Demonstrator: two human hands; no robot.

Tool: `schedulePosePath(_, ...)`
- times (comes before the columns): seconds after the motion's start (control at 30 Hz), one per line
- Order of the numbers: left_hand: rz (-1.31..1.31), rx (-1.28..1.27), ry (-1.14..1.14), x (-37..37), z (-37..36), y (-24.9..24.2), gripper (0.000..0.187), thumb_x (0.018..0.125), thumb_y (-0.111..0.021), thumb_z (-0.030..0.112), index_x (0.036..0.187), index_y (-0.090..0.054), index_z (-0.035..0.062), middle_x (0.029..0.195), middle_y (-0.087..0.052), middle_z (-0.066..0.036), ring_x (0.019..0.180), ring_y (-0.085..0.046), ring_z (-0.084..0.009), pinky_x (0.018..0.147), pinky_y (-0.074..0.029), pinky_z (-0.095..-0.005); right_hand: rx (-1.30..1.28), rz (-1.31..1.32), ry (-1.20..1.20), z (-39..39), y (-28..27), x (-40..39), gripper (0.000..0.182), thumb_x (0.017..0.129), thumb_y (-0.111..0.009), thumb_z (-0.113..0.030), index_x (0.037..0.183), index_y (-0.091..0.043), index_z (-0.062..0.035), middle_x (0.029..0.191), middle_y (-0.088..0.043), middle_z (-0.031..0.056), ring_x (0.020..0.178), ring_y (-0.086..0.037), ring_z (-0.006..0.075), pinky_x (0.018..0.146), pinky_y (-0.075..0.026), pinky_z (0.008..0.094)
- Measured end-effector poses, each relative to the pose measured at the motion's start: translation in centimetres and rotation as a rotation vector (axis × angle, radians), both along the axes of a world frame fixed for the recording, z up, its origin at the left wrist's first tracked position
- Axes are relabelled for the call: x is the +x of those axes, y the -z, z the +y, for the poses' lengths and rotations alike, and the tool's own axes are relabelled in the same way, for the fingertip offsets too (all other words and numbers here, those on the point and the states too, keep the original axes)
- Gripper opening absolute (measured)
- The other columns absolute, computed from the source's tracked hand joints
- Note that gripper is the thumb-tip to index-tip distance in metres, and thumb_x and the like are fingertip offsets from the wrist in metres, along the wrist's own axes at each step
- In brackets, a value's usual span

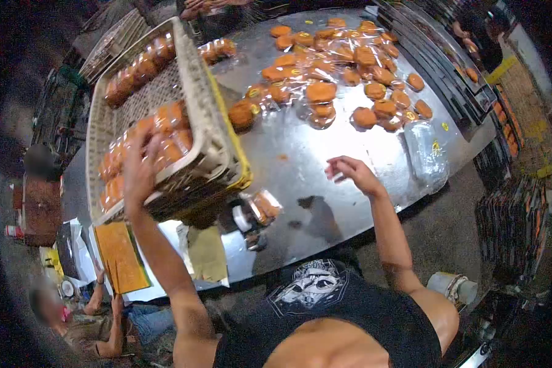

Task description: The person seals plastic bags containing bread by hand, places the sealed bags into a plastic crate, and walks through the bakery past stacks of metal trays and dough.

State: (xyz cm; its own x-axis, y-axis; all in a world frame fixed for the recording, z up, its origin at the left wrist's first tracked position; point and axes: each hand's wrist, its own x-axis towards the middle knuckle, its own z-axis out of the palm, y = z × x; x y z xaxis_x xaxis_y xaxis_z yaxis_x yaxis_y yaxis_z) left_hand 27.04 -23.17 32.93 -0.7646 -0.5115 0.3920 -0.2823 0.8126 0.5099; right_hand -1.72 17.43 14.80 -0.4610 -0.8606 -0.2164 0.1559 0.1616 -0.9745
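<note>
A pale plastic crate (165, 116) is held tilted above a shiny metal table (300, 153) — the left hand (140, 168) is closed on its near rim. Wrapped orange buns (165, 126) are packed inside the crate, against its lower side. Further right, the right hand (352, 173) is held over bare table with fingers loosely curled and nothing gripped. Beyond it, loose wrapped buns (343, 67) are scattered across the far part of the table — an empty clear bag (426, 153) is seen near the right edge.

Left hand (140, 175) raised, grip closed; right hand (354, 172) hovering, fingers loosely curled, empty.
</note>
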Motion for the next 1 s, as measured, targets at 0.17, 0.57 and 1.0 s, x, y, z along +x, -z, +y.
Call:
schedulePosePath(0.17, 0.040, -0.207, -0.430, -1.2, 2.5, -0.7, 0.041, 0.095, -0.065, 0.029, 0.127, -0.060, 0.0038, 0.109, -0.066, -0.008, 0.090, -0.062, -0.0154, 0.069, -0.050, -0.0255, -0.145, -0.120, -0.109, 7.5, -0.4, -11.3, 0.063, 0.094, -0.059, -0.046, 0.138, -0.047, -0.0027, 0.122, -0.062, 0.0155, 0.103, -0.066, 0.0251, 0.086, -0.054, 0.0371)
schedulePosePath(0.57, -0.147, 0.017, -0.684, 0.2, 1.3, -1.0, 0.035, 0.098, -0.058, 0.024, 0.122, -0.062, -0.0017, 0.122, -0.063, -0.011, 0.112, -0.057, -0.0205, 0.098, -0.042, -0.0334, -0.072, 0.406, 0.709, -0.5, 3.0, -57.0, 0.047, 0.100, -0.047, -0.045, 0.127, -0.060, -0.0098, 0.124, -0.061, 0.0025, 0.116, -0.054, 0.0166, 0.094, -0.045, 0.0381)
schedulePosePath(1.0, -0.084, 0.136, -0.649, 0.6, 1.2, -0.9, 0.034, 0.099, -0.058, 0.024, 0.122, -0.062, -0.0011, 0.121, -0.064, -0.010, 0.113, -0.058, -0.0199, 0.102, -0.041, -0.0322, 0.066, 0.551, 0.236, -13.0, 15.2, -60.1, 0.056, 0.089, -0.071, -0.035, 0.129, -0.053, 0.0001, 0.122, -0.064, 0.0077, 0.105, -0.061, 0.0175, 0.091, -0.047, 0.0302)
